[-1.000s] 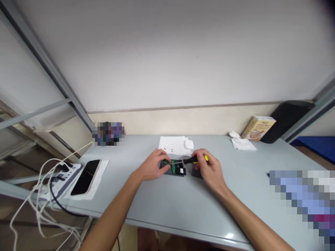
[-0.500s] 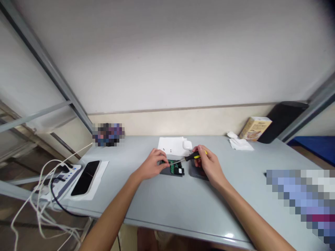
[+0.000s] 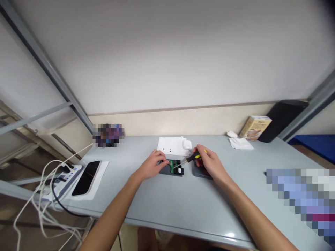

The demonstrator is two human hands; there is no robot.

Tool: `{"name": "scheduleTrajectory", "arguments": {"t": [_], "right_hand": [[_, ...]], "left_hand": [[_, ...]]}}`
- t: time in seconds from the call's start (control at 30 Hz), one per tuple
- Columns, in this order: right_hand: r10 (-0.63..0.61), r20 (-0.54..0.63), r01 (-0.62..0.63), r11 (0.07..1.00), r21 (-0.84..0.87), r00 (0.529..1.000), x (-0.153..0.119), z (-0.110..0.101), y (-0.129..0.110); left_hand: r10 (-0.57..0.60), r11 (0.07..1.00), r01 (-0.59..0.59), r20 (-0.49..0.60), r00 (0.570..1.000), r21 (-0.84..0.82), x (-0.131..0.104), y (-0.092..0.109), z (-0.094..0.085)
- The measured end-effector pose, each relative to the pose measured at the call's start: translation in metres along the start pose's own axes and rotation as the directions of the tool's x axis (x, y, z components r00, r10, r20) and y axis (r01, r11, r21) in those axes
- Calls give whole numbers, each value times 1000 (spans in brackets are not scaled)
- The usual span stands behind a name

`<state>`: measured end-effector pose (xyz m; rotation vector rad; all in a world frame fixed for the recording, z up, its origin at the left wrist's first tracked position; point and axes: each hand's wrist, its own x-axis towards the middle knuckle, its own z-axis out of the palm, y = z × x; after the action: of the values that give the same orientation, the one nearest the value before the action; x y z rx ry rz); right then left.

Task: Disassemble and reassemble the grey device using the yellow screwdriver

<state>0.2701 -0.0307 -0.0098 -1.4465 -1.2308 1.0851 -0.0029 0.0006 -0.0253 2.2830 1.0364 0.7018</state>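
Observation:
A dark flat case with a green circuit board (image 3: pixel 172 167) lies at the middle of the desk. My left hand (image 3: pixel 151 164) grips its left part, thumb and fingers drawn together and partly hiding it. In my right hand (image 3: pixel 208 160) is a black-and-yellow screwdriver (image 3: pixel 193 156), pointing left and down. Its tip is at the green board; I cannot tell whether it sits in a screw. Below my right hand lies a dark grey cover (image 3: pixel 201 172), partly hidden. Behind the case, a white paper (image 3: pixel 170 143) bears several tiny dark screws.
A white earbud case (image 3: pixel 187 144) stands on the paper's right edge. At left are a phone (image 3: pixel 86 177) and a power strip (image 3: pixel 65 181) with tangled cables. A yellow box (image 3: pixel 255 128), crumpled tissue (image 3: pixel 240 143) and a black cylinder (image 3: pixel 282 120) stand at back right.
The screwdriver's tip has shifted slightly right and toward me on the board, away from my left fingertips. My left hand stays at the case.

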Motion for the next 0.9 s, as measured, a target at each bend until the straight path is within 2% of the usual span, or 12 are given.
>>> {"name": "scheduleTrajectory", "arguments": {"t": [0.4,0.6,0.7,0.8,0.9], "right_hand": [[-15,3,15,1000,2,1000,0,-1,0],[17,-21,-16,999,36,1000,1,-2,-2],[33,-34,-32,998,46,999,3,-5,-2],[33,-51,-30,998,59,998,5,-8,0],[35,-57,-32,998,53,998,7,-9,1]], "left_hand": [[10,1000,-10,-16,1000,0,0,-3,1],[-12,999,8,-116,993,-34,5,-2,-3],[-53,999,53,-156,986,-3,17,-1,-8],[-86,993,96,-137,987,67,40,4,-12],[-130,976,144,-91,987,161,69,10,-9]]}}
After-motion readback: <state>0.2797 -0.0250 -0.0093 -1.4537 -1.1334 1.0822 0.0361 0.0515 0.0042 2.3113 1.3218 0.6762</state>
